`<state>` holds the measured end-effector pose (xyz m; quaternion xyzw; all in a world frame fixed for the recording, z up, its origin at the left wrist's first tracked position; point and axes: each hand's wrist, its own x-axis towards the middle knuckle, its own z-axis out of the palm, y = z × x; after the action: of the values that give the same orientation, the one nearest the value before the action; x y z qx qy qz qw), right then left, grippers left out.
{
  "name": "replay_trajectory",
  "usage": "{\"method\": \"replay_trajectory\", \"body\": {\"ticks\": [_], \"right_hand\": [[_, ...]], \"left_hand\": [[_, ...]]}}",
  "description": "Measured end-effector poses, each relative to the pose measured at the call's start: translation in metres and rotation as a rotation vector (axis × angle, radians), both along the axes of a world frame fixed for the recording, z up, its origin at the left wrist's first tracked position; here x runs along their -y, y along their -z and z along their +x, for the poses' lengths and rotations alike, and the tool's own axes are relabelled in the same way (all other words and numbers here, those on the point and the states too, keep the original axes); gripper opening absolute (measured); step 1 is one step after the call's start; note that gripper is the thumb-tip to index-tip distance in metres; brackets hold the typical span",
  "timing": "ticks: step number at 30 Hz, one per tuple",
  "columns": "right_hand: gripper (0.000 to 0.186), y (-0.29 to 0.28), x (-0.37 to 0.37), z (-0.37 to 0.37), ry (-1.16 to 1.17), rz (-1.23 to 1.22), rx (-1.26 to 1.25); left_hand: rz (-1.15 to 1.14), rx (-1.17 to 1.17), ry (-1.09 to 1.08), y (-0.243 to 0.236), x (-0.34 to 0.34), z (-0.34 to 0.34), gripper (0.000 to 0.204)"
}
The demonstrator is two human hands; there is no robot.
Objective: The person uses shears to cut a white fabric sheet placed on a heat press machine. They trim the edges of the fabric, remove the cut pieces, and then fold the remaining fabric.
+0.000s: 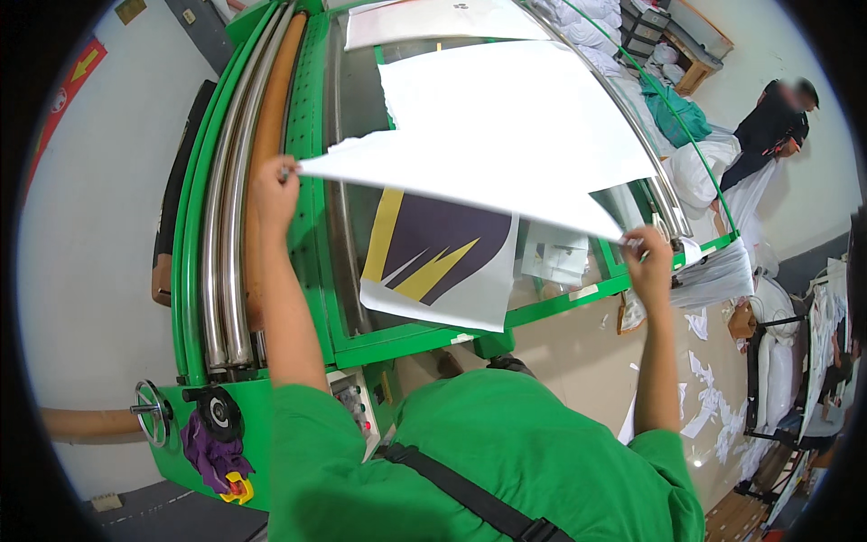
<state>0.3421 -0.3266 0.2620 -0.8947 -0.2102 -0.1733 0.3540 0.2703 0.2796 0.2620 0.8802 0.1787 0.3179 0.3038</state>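
A large white paper sheet with a ragged left edge spreads over the green machine's table. My left hand is closed on its near left corner, beside the rollers. At the near right corner, my right hand pinches the same sheet. Its near edge is lifted and drawn taut between both hands. Beneath that edge lies a printed piece with dark purple and yellow shapes on a white ground. The far part of this print is hidden under the sheet.
Metal rollers and an orange-brown roller run along the left. A handwheel and purple cloth are at the lower left. Paper scraps litter the right floor. Another person stands at the far right near white bundles.
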Motion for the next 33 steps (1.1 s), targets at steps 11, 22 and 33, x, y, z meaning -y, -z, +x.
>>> {"method": "replay_trajectory", "body": {"ticks": [11,22,33], "right_hand": [[0.030,0.149,-0.056,-0.096,-0.037,-0.488,-0.334],[0.080,0.171,-0.091,-0.078,-0.147,-0.679,-0.384],[0.087,0.170,-0.025,-0.047,-0.362,-0.717,-0.382]], "left_hand": [[0.137,-0.299,-0.237,0.195,0.056,-0.102,0.049],[0.346,-0.668,0.068,0.207,0.166,-0.148,0.083],[0.085,-0.875,-0.135,0.199,0.275,-0.208,0.086]]}}
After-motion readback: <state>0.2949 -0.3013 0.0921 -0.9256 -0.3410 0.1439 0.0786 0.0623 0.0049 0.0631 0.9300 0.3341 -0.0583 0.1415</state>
